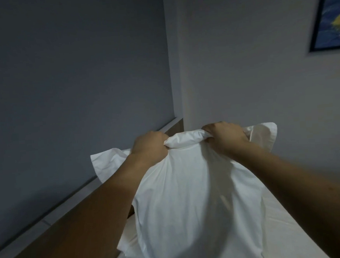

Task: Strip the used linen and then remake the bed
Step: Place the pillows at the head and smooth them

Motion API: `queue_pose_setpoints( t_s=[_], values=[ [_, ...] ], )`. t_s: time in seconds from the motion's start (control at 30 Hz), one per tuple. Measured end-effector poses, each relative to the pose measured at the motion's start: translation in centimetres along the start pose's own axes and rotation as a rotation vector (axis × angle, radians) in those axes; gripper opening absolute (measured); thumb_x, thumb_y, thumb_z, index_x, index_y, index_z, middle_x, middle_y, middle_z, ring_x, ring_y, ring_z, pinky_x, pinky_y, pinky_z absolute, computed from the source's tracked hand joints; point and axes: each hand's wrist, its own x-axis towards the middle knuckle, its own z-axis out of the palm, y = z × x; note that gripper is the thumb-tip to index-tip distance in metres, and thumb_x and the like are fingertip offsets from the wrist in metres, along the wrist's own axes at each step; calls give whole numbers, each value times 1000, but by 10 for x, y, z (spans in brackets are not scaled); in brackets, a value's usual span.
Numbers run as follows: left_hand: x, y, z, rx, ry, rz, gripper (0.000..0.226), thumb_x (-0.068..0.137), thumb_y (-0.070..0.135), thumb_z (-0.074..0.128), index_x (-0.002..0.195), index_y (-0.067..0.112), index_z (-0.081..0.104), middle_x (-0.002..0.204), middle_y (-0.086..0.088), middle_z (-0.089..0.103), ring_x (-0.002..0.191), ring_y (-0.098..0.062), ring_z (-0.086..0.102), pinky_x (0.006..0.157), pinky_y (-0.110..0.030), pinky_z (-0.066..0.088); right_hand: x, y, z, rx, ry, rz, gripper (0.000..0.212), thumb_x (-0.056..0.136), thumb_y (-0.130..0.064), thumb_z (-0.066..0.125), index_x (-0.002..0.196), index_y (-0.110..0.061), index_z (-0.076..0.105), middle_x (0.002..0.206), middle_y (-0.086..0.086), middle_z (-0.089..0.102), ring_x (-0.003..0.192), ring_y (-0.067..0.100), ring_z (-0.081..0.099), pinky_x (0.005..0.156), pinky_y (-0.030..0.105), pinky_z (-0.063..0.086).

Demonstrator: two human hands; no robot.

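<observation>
A white pillow in its white pillowcase (pixel 194 197) hangs upright in front of me above the bed (pixel 289 235). My left hand (pixel 149 147) grips the bunched top edge of the pillowcase on the left. My right hand (pixel 224 137) grips the same top edge on the right. Loose flaps of the case stick out past both hands. The bed below is covered by a white sheet, and the pillow hides most of it.
A wooden headboard (pixel 75 222) with a pale ledge runs along the left, against a grey wall. A wall corner stands straight ahead. A framed blue and yellow picture (pixel 332 14) hangs at the upper right.
</observation>
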Motion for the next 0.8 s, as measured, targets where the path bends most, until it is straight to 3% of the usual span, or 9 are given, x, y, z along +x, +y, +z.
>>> queue_pose_setpoints(
  t_s=[0.2,0.33,0.47,0.63,0.7,0.8],
  values=[
    [80,-49,-21,-25,45,-31,15,87,19,53,87,25,66,97,-1,69,90,-28,65,76,-32,50,96,-31,-8,-18,-11,51,26,83,-20,52,104,-29,64,109,2,68,99,29,64,78,33,48],
    [158,-67,-38,-34,128,11,15,86,17,53,88,23,66,100,-5,69,91,-30,65,76,-33,49,165,-32,-25,-81,46,102,33,87,-18,49,114,-28,64,117,4,66,105,28,63,85,34,48],
    [233,-82,-54,-33,361,58,23,84,13,54,100,21,69,103,-6,70,96,-31,65,77,-34,48,224,-30,-45,-148,234,132,38,88,-17,49,124,-28,59,126,7,62,113,30,59,92,36,46],
    [262,-109,-44,-60,670,240,36,78,7,60,110,18,71,106,-7,72,97,-33,66,81,-37,49,238,-25,-37,-250,471,-4,40,91,-16,50,131,-20,56,124,6,64,107,30,61,89,35,45],
    [257,-121,-23,-89,672,281,40,80,6,60,119,16,68,113,-9,71,103,-32,65,87,-39,49,233,-26,-14,-235,469,-47,41,92,-15,49,133,-19,56,125,6,64,105,30,61,89,35,45],
    [240,-140,26,-141,542,260,44,85,4,54,127,15,63,122,-9,67,111,-31,61,94,-41,47,222,-31,39,-172,367,-67,42,89,-14,51,131,-18,57,122,7,65,104,32,62,88,36,45]
  ],
)
